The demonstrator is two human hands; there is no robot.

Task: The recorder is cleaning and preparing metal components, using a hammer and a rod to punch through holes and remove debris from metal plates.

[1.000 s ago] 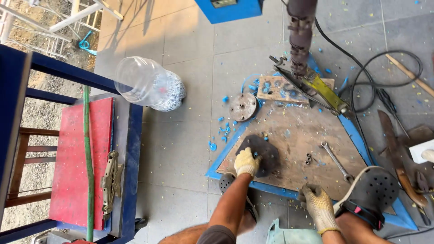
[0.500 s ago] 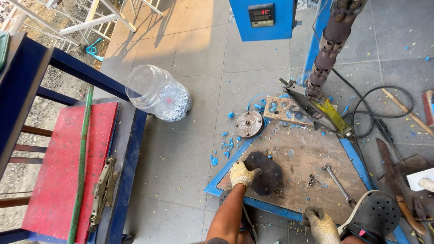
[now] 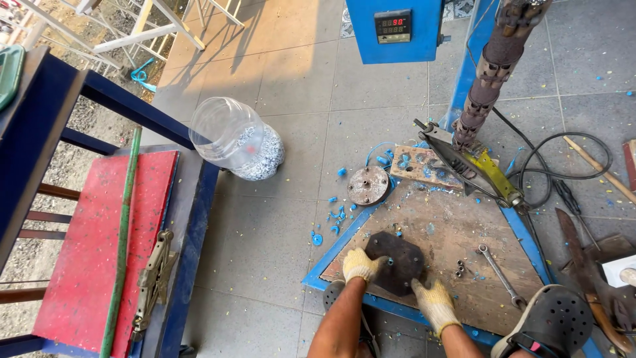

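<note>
We grip the dark plate evenly: left hand and right hand, fingers closed on opposite edges, keeping it flat on the wooden board.

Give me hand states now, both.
Left hand: gripping the left edge of the dark metal plate.
Right hand: gripping the plate's lower right edge.

A grey tiled floor carries everything. At the lower right of the frame a worn triangular board with a blue edge lies on it, bearing a dark metal plate, a spanner and small nuts. A clear plastic jar lies toppled at centre left, a rusty disc near the middle, with blue chips scattered around.
</note>
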